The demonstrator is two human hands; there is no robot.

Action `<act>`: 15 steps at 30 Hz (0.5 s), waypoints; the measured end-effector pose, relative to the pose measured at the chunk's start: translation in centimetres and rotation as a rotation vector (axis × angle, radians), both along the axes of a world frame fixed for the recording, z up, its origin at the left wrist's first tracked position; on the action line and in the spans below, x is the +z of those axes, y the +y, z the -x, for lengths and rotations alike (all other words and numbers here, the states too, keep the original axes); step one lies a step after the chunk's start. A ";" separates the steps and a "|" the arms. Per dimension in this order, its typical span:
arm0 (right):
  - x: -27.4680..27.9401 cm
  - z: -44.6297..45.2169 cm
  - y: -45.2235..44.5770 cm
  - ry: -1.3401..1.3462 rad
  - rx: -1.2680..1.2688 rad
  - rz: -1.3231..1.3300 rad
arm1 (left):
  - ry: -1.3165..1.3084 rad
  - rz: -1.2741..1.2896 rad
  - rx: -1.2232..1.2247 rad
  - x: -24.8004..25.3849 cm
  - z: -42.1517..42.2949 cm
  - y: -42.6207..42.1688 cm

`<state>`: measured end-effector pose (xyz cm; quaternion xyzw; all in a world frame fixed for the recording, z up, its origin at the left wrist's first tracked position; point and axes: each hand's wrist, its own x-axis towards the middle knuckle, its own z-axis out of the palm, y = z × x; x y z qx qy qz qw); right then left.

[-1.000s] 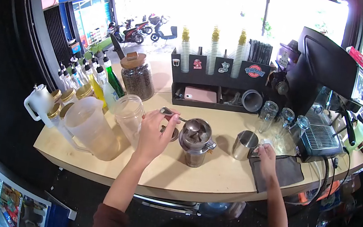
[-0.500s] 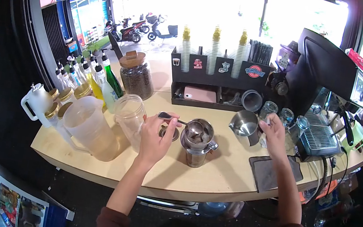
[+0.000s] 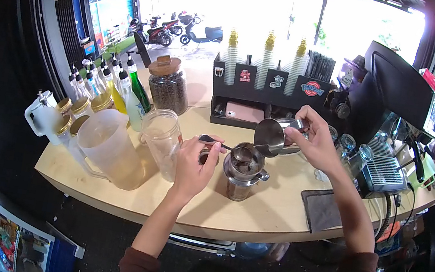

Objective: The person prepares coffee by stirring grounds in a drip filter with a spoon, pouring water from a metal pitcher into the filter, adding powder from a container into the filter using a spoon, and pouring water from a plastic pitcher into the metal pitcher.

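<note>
While the left hand (image 3: 197,162) holds a spoon (image 3: 220,144) sideways over the metal coffee dripper (image 3: 243,173), the right hand (image 3: 313,141) grips the steel pitcher (image 3: 270,137), tipped left, lip near the spoon.

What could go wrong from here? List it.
A pour from the metal pitcher, tilted in the right hand, could miss the metal dripper and wet the counter. The spoon in the left hand is at the dripper's mouth and might deflect any liquid. The dripper's top is wider than its lower part, so a bump could tip it.
</note>
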<state>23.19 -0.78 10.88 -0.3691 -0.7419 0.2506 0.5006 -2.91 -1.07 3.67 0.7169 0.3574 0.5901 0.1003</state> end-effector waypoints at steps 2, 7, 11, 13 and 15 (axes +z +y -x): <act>0.5 0.6 -0.2 -0.024 0.000 0.007 | -0.023 0.030 -0.022 0.2 0.0 -0.2; 1.4 1.5 -0.1 -0.212 -0.049 -0.100 | 0.002 0.004 -0.025 -0.1 0.0 0.1; 1.8 2.2 -0.5 -0.129 0.009 0.017 | 0.012 -0.015 -0.030 -0.3 0.1 0.3; 1.8 2.3 -0.2 -0.218 -0.025 -0.092 | 0.012 -0.013 -0.031 -0.3 0.0 0.2; 2.4 2.7 -0.7 -0.234 -0.030 -0.086 | 0.012 -0.011 -0.031 -0.2 0.1 0.2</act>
